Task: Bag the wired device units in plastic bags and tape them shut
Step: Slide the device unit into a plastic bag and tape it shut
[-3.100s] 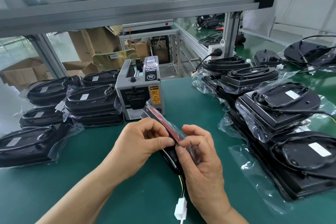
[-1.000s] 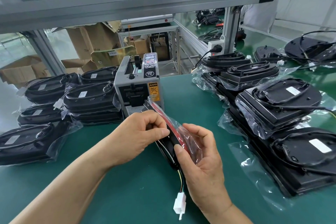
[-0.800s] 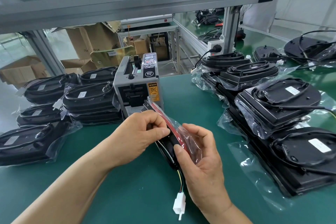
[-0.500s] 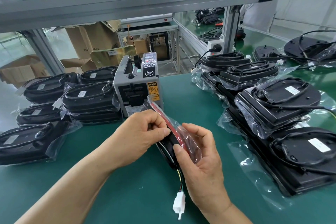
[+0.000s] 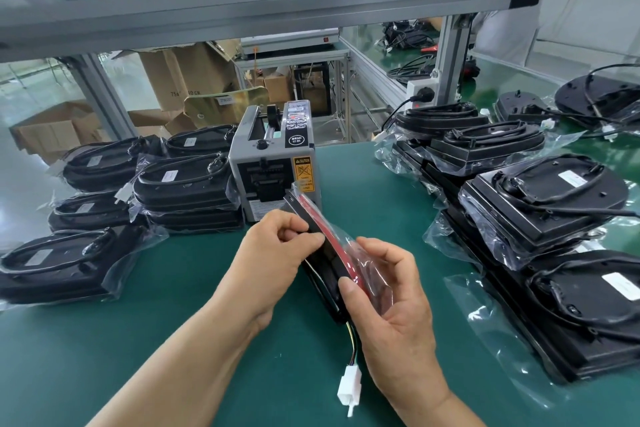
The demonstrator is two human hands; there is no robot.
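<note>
At frame centre I hold one wired device unit (image 5: 323,274) on edge above the green bench (image 5: 166,329), partly sleeved in its plastic bag (image 5: 369,265). My left hand (image 5: 277,250) pinches the unit's upper edge between thumb and curled fingers, steadying it so the film can slide. My right hand (image 5: 394,302) grips bag and unit from the right, thumb on the black edge, apparently to work the film along. The white connector (image 5: 349,388) hangs outside the bag at lower centre, so I judge bagging incomplete. The tape dispenser (image 5: 273,170) stands just behind, handy for sealing. Bagged units (image 5: 180,180) are stacked at left. Further units (image 5: 540,198) lie among loose film at right.
</note>
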